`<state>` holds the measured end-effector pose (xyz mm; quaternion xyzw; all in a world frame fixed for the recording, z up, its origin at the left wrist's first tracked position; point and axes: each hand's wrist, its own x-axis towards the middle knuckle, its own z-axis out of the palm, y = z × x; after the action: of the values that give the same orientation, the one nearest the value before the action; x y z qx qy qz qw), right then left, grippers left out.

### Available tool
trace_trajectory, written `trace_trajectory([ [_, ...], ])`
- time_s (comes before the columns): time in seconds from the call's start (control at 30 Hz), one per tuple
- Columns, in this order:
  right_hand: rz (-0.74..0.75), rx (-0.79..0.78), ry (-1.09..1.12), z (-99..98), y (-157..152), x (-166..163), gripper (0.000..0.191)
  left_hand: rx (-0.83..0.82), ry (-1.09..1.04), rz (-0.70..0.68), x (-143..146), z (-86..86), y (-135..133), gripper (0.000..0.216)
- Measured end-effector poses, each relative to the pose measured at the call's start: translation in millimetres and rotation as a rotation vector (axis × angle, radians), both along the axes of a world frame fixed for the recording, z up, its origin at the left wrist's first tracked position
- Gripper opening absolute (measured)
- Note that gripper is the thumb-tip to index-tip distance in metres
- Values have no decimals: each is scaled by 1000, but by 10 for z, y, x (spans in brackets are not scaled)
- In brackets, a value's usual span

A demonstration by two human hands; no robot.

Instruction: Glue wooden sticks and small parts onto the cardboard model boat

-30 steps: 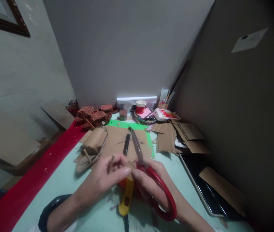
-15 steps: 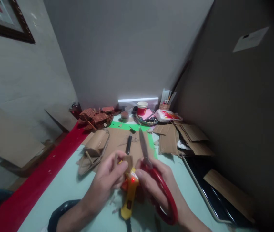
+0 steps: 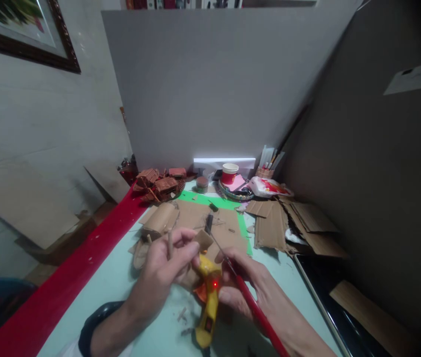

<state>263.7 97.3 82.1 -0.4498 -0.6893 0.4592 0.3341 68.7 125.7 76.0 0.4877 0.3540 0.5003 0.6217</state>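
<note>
My left hand [image 3: 167, 265] pinches a small square of cardboard [image 3: 203, 240] between thumb and fingertips. A thin pale stick [image 3: 170, 244] juts up between its fingers. My right hand [image 3: 249, 282] is closed on scissors with red handles [image 3: 255, 308], seen edge-on, their narrow blades pointing up and left just beyond the square. Between the hands is a yellow hot glue gun [image 3: 210, 297] with a red light glowing. My right fingertips are close against the gun, and I cannot tell whether they touch it. A cardboard boat-like model [image 3: 158, 220] is partly hidden behind my left hand.
Cardboard scraps [image 3: 270, 230] lie at the right, beside a dark flat tray [image 3: 322, 292] with a cardboard strip [image 3: 366, 310] on it. Reddish-brown models [image 3: 165, 186] stand back left. A red paper cup [image 3: 229, 173] sits on a round tray [image 3: 238, 197] at the back.
The view has tilted up and shifted left. In my right hand the scissors have turned edge-on, with the blades dropping lower. The cardboard square has tilted in my left fingers.
</note>
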Motion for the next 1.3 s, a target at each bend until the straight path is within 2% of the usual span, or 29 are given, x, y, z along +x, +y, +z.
trace_trajectory([
  [0.17,31,42,-17,-5,-3,4,41,15,77,6,-18,-17,15,20],
  [0.33,-3,58,-81,-22,2,-4,41,76,179,11,-12,-25,16,20],
  [0.53,-34,83,-119,16,-4,3,43,21,167,21,-5,-8,3,26],
  [1.1,-62,47,-52,61,-29,-6,37,1,131,54,11,-21,13,24],
  [1.3,-62,14,-49,47,-14,-17,37,29,156,12,-2,-28,16,20],
])
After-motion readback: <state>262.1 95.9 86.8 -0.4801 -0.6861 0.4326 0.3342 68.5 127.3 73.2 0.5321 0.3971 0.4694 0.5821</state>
